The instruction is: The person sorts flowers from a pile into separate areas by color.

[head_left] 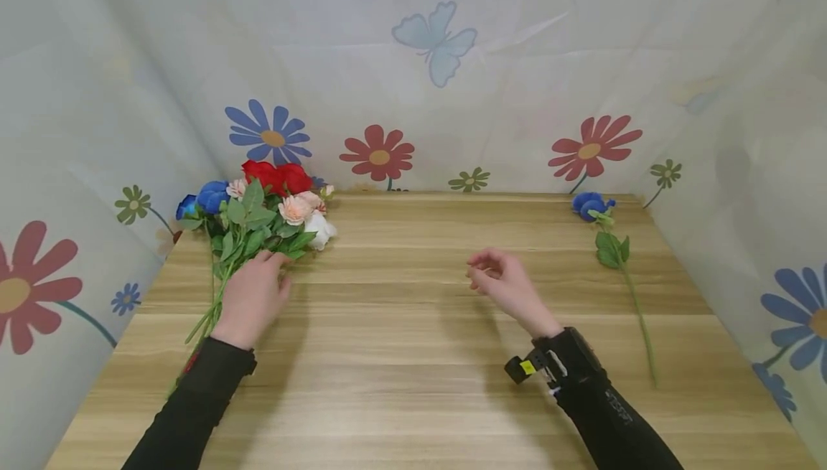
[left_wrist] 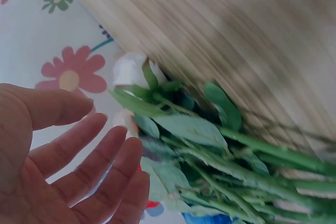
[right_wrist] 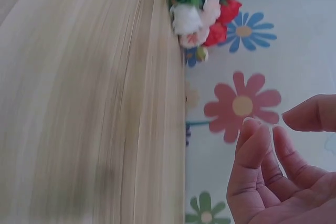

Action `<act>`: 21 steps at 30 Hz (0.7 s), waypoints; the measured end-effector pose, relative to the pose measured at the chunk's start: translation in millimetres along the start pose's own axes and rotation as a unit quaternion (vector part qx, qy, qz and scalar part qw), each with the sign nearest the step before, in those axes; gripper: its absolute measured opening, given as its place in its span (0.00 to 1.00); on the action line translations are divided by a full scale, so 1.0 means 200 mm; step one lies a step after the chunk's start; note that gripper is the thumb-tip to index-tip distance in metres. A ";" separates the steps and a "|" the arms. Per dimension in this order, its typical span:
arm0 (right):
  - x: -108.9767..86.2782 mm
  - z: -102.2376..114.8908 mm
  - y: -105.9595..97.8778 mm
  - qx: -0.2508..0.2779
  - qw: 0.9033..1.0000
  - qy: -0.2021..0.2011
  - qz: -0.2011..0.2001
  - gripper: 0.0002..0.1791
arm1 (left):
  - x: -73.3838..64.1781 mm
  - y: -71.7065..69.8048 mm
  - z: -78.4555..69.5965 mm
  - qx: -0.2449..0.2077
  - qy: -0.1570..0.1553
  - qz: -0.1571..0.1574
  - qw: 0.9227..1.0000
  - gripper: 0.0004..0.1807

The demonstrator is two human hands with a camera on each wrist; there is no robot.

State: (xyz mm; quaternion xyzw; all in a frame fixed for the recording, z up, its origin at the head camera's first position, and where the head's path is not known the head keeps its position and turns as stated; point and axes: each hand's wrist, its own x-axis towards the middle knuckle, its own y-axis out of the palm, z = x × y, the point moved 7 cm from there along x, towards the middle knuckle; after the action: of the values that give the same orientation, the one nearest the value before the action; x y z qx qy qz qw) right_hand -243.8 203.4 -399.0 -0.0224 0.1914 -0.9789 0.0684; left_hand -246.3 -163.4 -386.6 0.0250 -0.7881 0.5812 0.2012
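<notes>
On the table's left side lies a bunch of artificial flowers with long green stems (head_left: 222,290). It holds red roses (head_left: 278,177), blue flowers (head_left: 212,197), pale pink flowers (head_left: 297,208) and a white rose (head_left: 319,230). My left hand (head_left: 255,294) hovers over the leaves and stems, fingers loosely bent. In the left wrist view its fingers (left_wrist: 113,156) stand apart and hold nothing; whether they touch a leaf I cannot tell. Above the table's middle, my right hand (head_left: 507,287) has loosely curled fingers (right_wrist: 252,156) with nothing in them.
A single blue flower (head_left: 591,206) with a long stem lies at the right of the wooden table (head_left: 400,355). White cloth (head_left: 349,32) printed with flowers and a butterfly hangs behind and at both sides. A small camera (head_left: 519,369) sits on the right wrist.
</notes>
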 end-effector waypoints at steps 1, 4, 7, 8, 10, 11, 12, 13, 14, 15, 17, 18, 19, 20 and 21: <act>0.00 0.01 0.03 0.010 1.000 0.003 0.004 0.12 | 0.00 0.00 0.01 0.002 -0.004 0.002 1.000 0.11; 0.02 0.03 0.11 0.043 0.999 0.008 0.015 0.12 | 0.00 -0.01 0.06 0.008 -0.016 0.013 1.000 0.12; 0.03 0.05 0.20 0.069 0.997 0.006 0.028 0.12 | 0.00 -0.03 0.10 0.010 -0.030 0.028 0.999 0.13; 0.04 0.06 0.23 0.077 0.997 0.006 0.032 0.12 | 0.00 -0.03 0.12 0.010 -0.035 0.032 0.999 0.14; 0.05 0.07 0.28 0.089 0.995 0.005 0.041 0.11 | 0.00 -0.04 0.15 0.009 -0.048 0.044 0.998 0.16; 0.05 0.07 0.31 0.095 0.994 0.006 0.045 0.11 | 0.00 -0.04 0.16 0.009 -0.053 0.050 0.997 0.17; 0.05 0.08 0.34 0.102 0.993 0.008 0.050 0.12 | 0.01 -0.05 0.17 0.007 -0.061 0.056 0.997 0.18; 0.06 0.09 0.36 0.110 0.992 0.011 0.055 0.12 | 0.01 -0.05 0.19 0.008 -0.068 0.061 0.996 0.19; 0.06 0.10 0.39 0.117 0.991 0.013 0.060 0.12 | 0.01 -0.06 0.20 0.009 -0.073 0.066 0.995 0.20; 0.06 0.11 0.41 0.126 0.990 0.018 0.067 0.12 | 0.01 -0.06 0.21 0.010 -0.079 0.072 0.994 0.20; 0.07 0.13 0.46 0.140 0.987 0.027 0.079 0.13 | 0.01 -0.06 0.23 0.015 -0.089 0.082 0.993 0.21; 0.07 0.14 0.48 0.145 0.985 0.031 0.085 0.13 | 0.00 -0.06 0.24 0.018 -0.092 0.088 0.992 0.21; 0.07 0.14 0.49 0.149 0.984 0.033 0.090 0.13 | 0.00 -0.06 0.24 0.024 -0.095 0.096 0.991 0.21; 0.06 0.14 0.51 0.153 0.983 0.035 0.095 0.14 | 0.00 -0.05 0.25 0.027 -0.097 0.105 0.989 0.21; 0.06 0.15 0.52 0.154 0.982 0.037 0.099 0.14 | 0.00 -0.05 0.25 0.031 -0.100 0.114 0.988 0.21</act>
State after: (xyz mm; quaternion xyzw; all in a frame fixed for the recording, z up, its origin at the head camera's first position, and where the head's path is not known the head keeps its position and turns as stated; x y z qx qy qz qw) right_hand -240.9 95.9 -410.8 0.0435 0.0416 -0.9853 0.1602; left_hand -258.0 -213.2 -390.1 -0.0010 -0.7837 0.6188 0.0533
